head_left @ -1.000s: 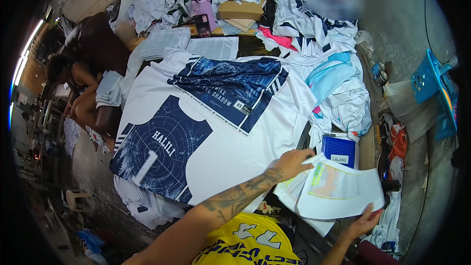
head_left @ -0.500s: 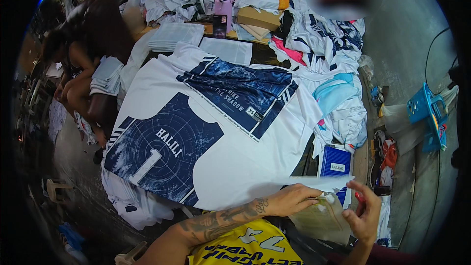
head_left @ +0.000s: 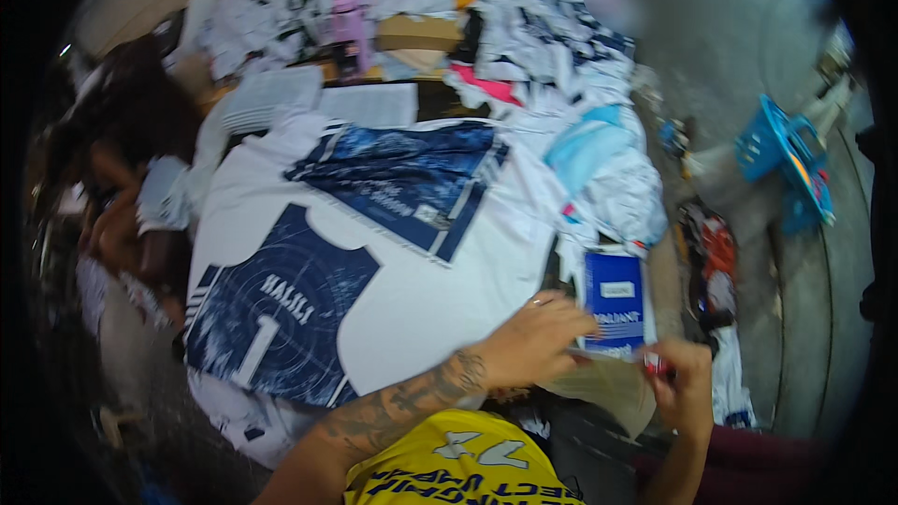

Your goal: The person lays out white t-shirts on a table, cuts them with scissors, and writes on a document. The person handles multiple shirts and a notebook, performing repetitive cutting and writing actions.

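My left hand [head_left: 544, 341] seems pinching sheet [head_left: 606, 395], near right, on near side of blue notebook [head_left: 614, 304]. My right hand [head_left: 683, 382] curls round red item [head_left: 657, 365]; grip on sheet: cannot tell. Judged step: handling sheet; next move calls for steady edges.

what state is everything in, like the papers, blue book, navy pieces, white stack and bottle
Papers: tilted, upper edge in the left hand
Red item: in the right hand, too blurred to tell more
Blue book: shut, cover up
Numbered navy piece: spread flat, number showing
Other navy piece: rumpled
White stack: folded, piled
Bottle: upright, lid too blurred to tell
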A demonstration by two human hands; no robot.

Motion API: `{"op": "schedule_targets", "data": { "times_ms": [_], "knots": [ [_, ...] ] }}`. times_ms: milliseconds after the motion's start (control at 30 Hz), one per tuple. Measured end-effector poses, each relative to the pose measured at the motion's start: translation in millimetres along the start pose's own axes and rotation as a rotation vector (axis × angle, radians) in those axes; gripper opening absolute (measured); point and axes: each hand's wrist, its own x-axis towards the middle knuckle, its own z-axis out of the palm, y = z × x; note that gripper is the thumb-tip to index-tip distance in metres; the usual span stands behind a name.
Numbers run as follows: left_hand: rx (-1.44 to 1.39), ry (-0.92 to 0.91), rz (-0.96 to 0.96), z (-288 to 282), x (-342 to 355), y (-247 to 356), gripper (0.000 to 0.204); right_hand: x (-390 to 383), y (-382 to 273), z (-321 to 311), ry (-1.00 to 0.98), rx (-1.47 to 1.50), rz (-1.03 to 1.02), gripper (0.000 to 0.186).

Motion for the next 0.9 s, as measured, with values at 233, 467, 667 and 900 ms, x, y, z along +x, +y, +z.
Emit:
{"op": "schedule_targets", "data": {
  "times_ms": [233, 467, 667, 900],
  "knots": [
    [-0.691, 0.245, -0.625, 150.9, 31.0, -124.0, 0.035, -12.8, 77.5, -5.0, 0.404, -0.41, 0.214, 0.035],
    [-0.342, -0.277, -0.955, 172.6, 60.3, -152.6, 0.033, -35.2, 212.0, 112.1, 0.042, -0.283, 0.53, 0.036],
    [0.209, 0.327, -0.909, 27.6, 5.4, -198.3, 0.03, 23.1, 278.4, 130.0, 0.172, -0.231, 0.609, 0.025],
    [0.792, 0.531, -0.854, -66.4, -55.7, -274.4, 0.063, 31.5, 268.4, 153.9, 0.071, -0.435, 0.949, 0.026]
  ]
}}
